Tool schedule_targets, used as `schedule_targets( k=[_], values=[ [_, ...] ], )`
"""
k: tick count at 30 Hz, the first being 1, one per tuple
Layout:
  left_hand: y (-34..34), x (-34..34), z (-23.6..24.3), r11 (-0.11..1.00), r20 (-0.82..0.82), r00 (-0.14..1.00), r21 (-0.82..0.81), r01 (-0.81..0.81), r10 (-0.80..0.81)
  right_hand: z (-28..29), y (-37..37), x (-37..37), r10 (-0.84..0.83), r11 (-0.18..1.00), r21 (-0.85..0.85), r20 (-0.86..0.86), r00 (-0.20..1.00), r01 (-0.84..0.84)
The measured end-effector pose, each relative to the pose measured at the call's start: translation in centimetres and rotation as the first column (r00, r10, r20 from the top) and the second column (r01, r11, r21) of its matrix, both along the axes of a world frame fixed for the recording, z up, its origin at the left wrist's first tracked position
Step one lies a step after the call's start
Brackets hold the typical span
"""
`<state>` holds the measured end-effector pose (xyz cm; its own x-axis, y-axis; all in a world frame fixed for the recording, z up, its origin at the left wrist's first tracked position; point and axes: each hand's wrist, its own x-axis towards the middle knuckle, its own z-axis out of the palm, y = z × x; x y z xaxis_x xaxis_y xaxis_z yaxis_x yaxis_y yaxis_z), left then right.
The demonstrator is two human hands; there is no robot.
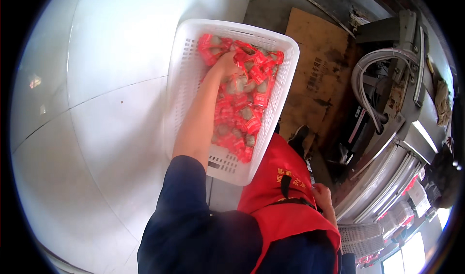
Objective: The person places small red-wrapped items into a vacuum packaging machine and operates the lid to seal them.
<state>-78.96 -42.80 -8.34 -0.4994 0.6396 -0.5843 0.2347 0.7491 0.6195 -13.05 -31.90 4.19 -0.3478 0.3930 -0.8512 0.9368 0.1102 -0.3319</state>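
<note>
A white plastic basket with slotted walls holds many small red-and-clear packets with pale brownish contents. My left arm reaches over the basket's near side. In the far part of the basket, my left hand is closed on a red packet; its fingertips are partly hidden among the packets. My right hand is low at my right side, beside my red apron. Its fingers are curled, and whatever may be in them cannot be made out.
Pale floor tiles stretch to the left. A flattened brown cardboard sheet lies right of the basket. Farther right stands a metal machine with a grey looped hose. A grey mesh basket is at lower right.
</note>
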Motion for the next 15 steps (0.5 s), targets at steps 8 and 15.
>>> schedule_targets(
  k=[8, 15],
  values=[
    [1.9, 3.8, -0.7, 0.99, -0.103, 0.988, -0.092, 0.108, -0.117, -0.1, 0.1, -0.9, 0.013, 1.0, 0.029, -0.036, 0.999, -0.012],
    [1.5, 7.0, -1.1, 0.962, -0.286, 0.922, 0.001, 0.273, -0.261, -0.5, 0.2, -1.9, 0.034, 0.999, 0.029, -0.076, 0.997, -0.031]
  ],
)
